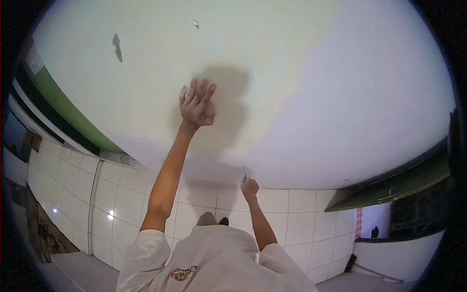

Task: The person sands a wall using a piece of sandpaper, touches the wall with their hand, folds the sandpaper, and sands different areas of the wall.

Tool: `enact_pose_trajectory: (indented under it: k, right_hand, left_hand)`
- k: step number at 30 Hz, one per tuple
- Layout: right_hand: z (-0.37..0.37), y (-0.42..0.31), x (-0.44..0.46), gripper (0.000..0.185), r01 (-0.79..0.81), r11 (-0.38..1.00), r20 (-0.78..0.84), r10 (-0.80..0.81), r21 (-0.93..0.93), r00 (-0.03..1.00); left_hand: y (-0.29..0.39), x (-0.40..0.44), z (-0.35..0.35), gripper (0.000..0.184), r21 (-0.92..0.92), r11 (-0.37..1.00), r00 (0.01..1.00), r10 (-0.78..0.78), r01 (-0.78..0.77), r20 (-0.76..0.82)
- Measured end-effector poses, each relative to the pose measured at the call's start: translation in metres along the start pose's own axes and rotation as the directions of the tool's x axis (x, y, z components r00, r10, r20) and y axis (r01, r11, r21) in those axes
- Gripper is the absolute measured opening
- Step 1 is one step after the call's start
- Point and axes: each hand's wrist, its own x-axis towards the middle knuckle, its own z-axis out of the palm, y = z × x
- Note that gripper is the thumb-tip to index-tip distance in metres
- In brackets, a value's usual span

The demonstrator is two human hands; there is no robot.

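Note:
My left hand (197, 103) is raised against the pale wall (272, 63), its fingers stretched out and slightly apart. Greyish dust or smears mark its fingers. I see nothing held in it, though what may lie under the palm is hidden. Lower down, near the foot of the wall, my right hand (250, 188) is closed. A small grey edge shows at its fingers, too little to name. The wall is yellowish around my left hand and whitish-lilac to the right and below. A dark grey patch (116, 47) and a small chipped spot (196, 23) mark it higher up.
White floor tiles (301, 202) run along the wall's foot. A green door (394, 187) stands at the right by an opening. Green trim (73, 104) borders the wall at the left. A long-handled tool (374, 273) lies at the lower right.

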Motion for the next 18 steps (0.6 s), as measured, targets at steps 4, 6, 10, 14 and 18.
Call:
enact_pose_trajectory:
  k: [4,6,10,14,18]
  right_hand:
    - [-0.015,-0.002,0.0,0.035,-0.152,0.988,-0.032,0.152,0.016,0.988]
    - [-0.033,-0.008,0.005,0.035,-0.159,0.987,-0.056,0.158,0.001,0.986]
    - [-0.115,-0.043,0.03,0.033,-0.162,0.779,-0.101,0.277,0.606,0.956]
    - [-0.188,-0.077,0.049,0.027,0.143,0.604,-0.356,0.249,0.784,0.901]
    - [-0.26,-0.11,0.049,0.017,0.315,0.767,-0.587,0.098,0.56,0.804]
  left_hand:
    - [-0.001,-0.001,0.001,0.058,0.021,1.0,1.0,-0.006,0.006,0.006]
    - [-0.002,-0.002,0.002,0.058,0.042,0.999,1.0,-0.003,0.003,0.005]
    - [-0.003,-0.003,0.002,0.059,0.032,0.999,1.0,-0.005,0.004,0.008]
    - [-0.003,-0.003,0.004,0.059,0.029,1.0,1.0,-0.007,0.007,-0.008]
    - [-0.001,-0.002,0.002,0.058,0.035,0.999,1.0,-0.003,0.002,0.013]
